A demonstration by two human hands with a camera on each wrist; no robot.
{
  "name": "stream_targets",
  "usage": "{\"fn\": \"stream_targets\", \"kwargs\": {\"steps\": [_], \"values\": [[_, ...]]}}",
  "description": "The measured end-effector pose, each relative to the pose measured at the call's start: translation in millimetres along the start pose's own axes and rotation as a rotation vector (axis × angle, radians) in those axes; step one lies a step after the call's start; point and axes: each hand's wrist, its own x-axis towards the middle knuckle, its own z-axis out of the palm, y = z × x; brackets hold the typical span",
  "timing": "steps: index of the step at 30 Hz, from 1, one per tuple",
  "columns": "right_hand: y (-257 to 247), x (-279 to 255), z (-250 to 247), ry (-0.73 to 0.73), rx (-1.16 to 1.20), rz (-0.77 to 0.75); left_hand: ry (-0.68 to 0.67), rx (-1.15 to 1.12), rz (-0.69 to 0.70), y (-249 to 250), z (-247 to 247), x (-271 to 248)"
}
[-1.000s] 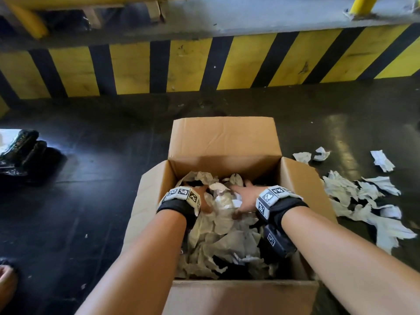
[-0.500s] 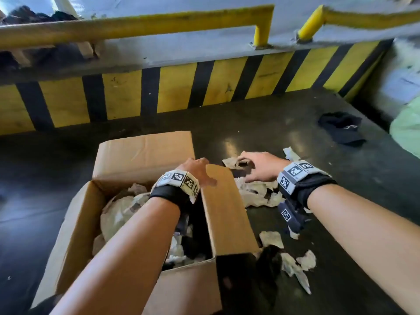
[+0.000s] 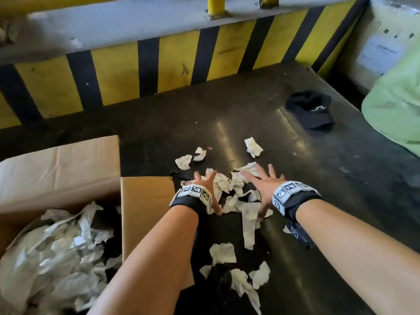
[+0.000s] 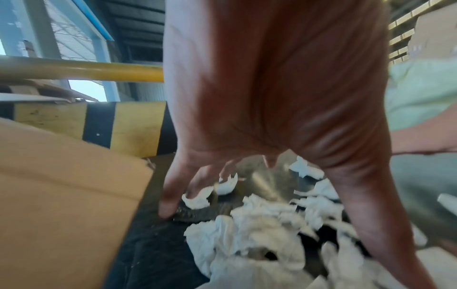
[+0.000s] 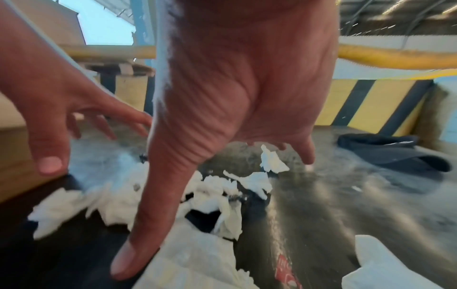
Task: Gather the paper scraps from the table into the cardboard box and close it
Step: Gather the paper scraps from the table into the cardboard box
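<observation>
The cardboard box (image 3: pixel 145 214) stands open at the left, its flaps up, with several crumpled paper scraps (image 3: pixel 56 251) inside. More white paper scraps (image 3: pixel 234 189) lie in a loose pile on the dark table to the right of the box. My left hand (image 3: pixel 204 180) is spread with straight fingers over the pile's left side, fingertips down at the table (image 4: pixel 168 207). My right hand (image 3: pixel 261 178) is spread over the pile's right side, thumb (image 5: pixel 126 260) on a scrap. Neither hand holds anything. Loose scraps (image 3: pixel 222 253) lie nearer me.
A black cap (image 3: pixel 311 112) lies on the table at the back right. A pale green sack (image 3: pixel 395 103) stands at the right edge. A yellow-and-black striped barrier (image 3: pixel 172 64) runs along the far side, with yellow rails above.
Both hands have come out of the box and moved right to the scrap pile on the table, now spread open over it. The view has swung right, leaving the box at the left.
</observation>
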Motion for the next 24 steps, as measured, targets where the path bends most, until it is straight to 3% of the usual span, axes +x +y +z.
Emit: {"fn": "stream_targets", "kwargs": {"steps": [5,11,14,18,24], "values": [[3,57,15,-0.036,-0.072,-0.058,-0.079,-0.043,-0.123,3,13,51],[7,103,36,-0.091,-0.083,-0.089,-0.169,-0.038,-0.156,7,37,95],[7,105,43,-0.047,-0.030,-0.104,-0.111,-0.062,-0.150,15,46,105],[6,103,40,0.067,0.041,-0.172,0.068,-0.091,-0.066,20,55,107],[-7,102,44,0.061,0.209,-0.127,0.098,-0.132,0.039,21,60,104]]}}
